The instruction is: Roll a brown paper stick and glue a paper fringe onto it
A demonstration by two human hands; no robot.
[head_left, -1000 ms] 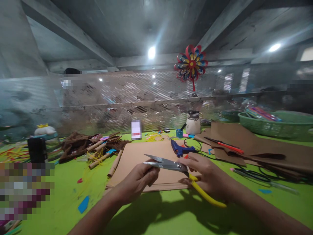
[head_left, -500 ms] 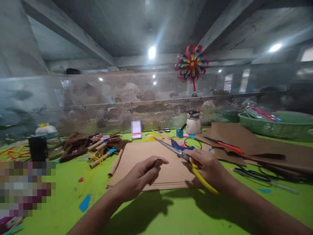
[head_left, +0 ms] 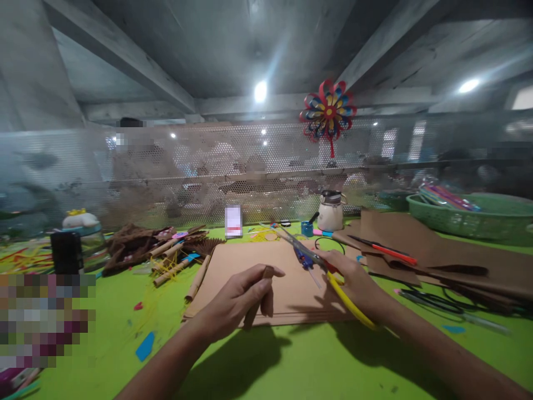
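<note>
My left hand (head_left: 246,291) hovers over the near part of a stack of tan paper sheets (head_left: 233,261). Its fingers are closed on a narrow brown strip (head_left: 251,316) whose lower end hangs under the palm. My right hand (head_left: 353,280), over the stack's right side, grips scissors (head_left: 306,250) with yellow and red handles. The blades point away and to the left, nearly closed. Beneath them on the paper lies a blue object (head_left: 303,259), partly covered, with a clear stick beside it.
Brown paper rolls (head_left: 170,272) and yellow strands lie left of the stack. Brown sheets (head_left: 449,250) at the right carry red-handled scissors (head_left: 391,253). Behind stand a blue jar (head_left: 307,228), a pale jug (head_left: 330,215) and a green basket (head_left: 470,219). A perforated screen (head_left: 200,166) borders the table.
The scissors have shifted slightly right and their blades look closer together. More of the brown strip shows below my left hand. The blue object and clear stick are more exposed.
</note>
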